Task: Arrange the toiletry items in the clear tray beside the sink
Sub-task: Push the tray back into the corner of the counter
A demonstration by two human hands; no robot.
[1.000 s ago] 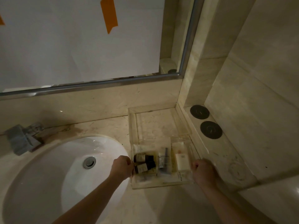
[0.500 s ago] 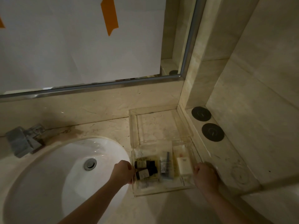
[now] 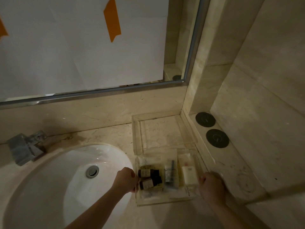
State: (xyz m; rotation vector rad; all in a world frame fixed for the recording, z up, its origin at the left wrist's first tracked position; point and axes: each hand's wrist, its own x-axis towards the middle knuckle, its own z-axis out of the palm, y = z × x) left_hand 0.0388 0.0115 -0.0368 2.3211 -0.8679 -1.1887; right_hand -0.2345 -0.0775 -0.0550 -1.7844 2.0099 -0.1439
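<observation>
Both hands grip the tray point(image 3: 153, 202) by its side walls: our left hand point(image 3: 126, 180) curls round the wall nearest the sink point(image 3: 49, 179), our right hand point(image 3: 210, 185) round the opposite wall. Holding both sides likely lets us shift the tray level, without spilling. Between the hands lie two dark bottles point(image 3: 149, 177), a tube point(image 3: 170, 175) and a white packet point(image 3: 189, 175). Beyond our fingers, a second clear tray point(image 3: 137, 129) sits against the wall.

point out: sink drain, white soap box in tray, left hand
sink drain point(image 3: 92, 171), head view, centre of the metal plug
white soap box point(image 3: 189, 174), head view, middle of top face
left hand point(image 3: 126, 180), head view, back of hand
</observation>
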